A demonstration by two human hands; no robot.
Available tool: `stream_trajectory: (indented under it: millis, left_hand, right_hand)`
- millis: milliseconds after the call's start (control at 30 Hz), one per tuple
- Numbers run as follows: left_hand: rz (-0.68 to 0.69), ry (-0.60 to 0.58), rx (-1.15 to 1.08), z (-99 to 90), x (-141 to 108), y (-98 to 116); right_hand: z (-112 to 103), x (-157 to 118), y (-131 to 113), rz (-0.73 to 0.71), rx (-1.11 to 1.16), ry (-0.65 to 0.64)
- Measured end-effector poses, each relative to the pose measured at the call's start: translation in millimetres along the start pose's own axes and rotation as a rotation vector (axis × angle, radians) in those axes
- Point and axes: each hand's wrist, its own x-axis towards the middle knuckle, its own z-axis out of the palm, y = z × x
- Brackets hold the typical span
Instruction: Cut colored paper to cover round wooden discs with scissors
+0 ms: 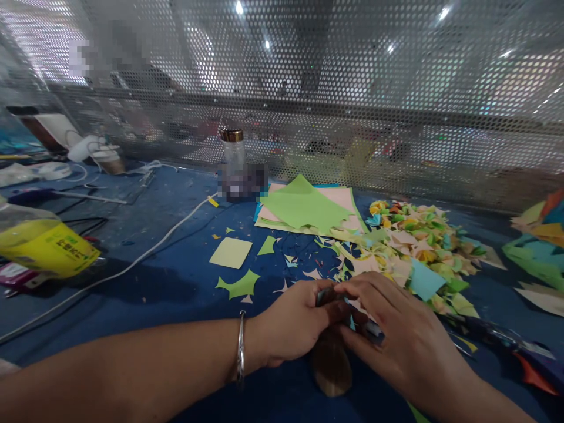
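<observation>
My left hand (288, 320), with a silver bangle on its wrist, is closed, thumb and fingers pinched together. Close against it, my right hand (396, 329) has its fingers bent over the same spot. Between them is a small dark object, mostly covered by the fingers, whose kind I cannot make out. A bit of light blue paper (352, 320) shows at the fingertips, and a greyish end pokes out by the right fingers. Below the hands is a brown rounded piece (333, 367); I cannot tell whether it joins the held object. Paper scraps lie just beyond the hands.
Coloured paper sheets (304, 205) are stacked ahead, beside a heap of cut paper pieces (423, 241). A gold-lidded bottle (233, 153) stands near the perforated metal screen (308, 70). A yellow-labelled bottle (48, 244) lies left, with a white cable (132, 261) crossing the blue table.
</observation>
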Motion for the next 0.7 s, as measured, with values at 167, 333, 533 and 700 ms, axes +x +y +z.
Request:
stream_trajectory:
  millis: [167, 333, 533, 700]
  left_hand:
    - [0.054, -0.05, 0.056, -4.2, -1, 4]
    - [0.081, -0.058, 0.266, -5.7, -4, 10]
    - [0.064, -0.076, 0.325, -2.5, -5, 13]
    - [-0.012, -0.08, 0.145, -5.8, 0, 8]
  right_hand:
    - [-5, 5, 5, 0.157, 0.12, 0.001]
    - [-6, 7, 7, 0.316, 0.38, -0.087]
    - [-9, 8, 4, 0.415, 0.571, -0.188]
    - [-10, 6, 10, 0.402, 0.445, -0.114]
